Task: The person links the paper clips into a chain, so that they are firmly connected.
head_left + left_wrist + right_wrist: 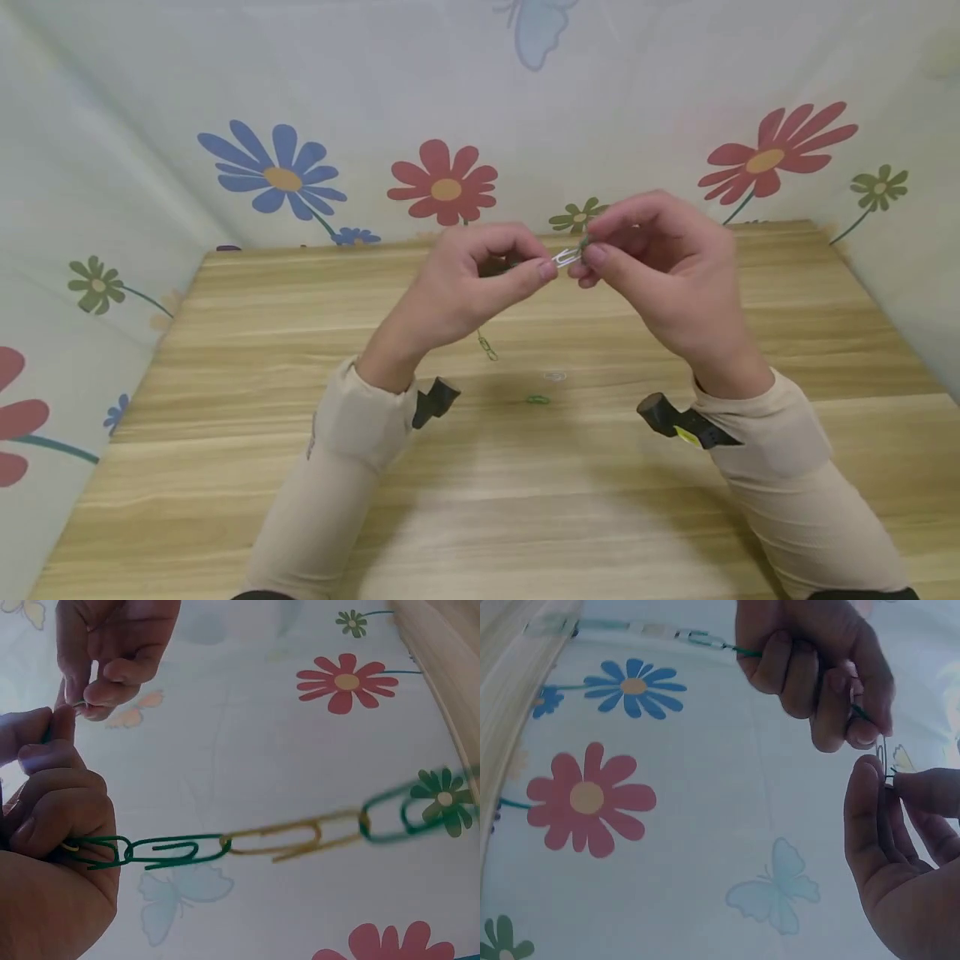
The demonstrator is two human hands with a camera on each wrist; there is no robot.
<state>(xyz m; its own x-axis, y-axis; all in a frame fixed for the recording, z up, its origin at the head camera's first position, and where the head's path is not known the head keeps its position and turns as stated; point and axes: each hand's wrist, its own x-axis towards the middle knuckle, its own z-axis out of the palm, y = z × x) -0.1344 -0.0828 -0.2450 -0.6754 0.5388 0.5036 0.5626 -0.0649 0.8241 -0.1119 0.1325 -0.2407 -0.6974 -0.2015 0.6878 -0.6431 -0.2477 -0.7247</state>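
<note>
My left hand (472, 283) pinches one end of a white paper clip (566, 257) between thumb and forefinger. Its other fingers curl round a chain of linked paper clips (307, 824), green and yellow, which passes out of the fist and hangs down. In the head view only the chain's lower end shows, below the left hand. My right hand (675, 275) faces it and pinches a green paper clip (585, 242) at the other end of the white one. Fingertips partly hide that clip, so I cannot tell whether the two are linked.
A loose green paper clip (537, 400) and a loose white paper clip (554, 376) lie on the wooden table (480, 500) below the hands. Behind the table hangs a flowered cloth (360, 83). Each sleeve carries a black wrist camera (435, 402).
</note>
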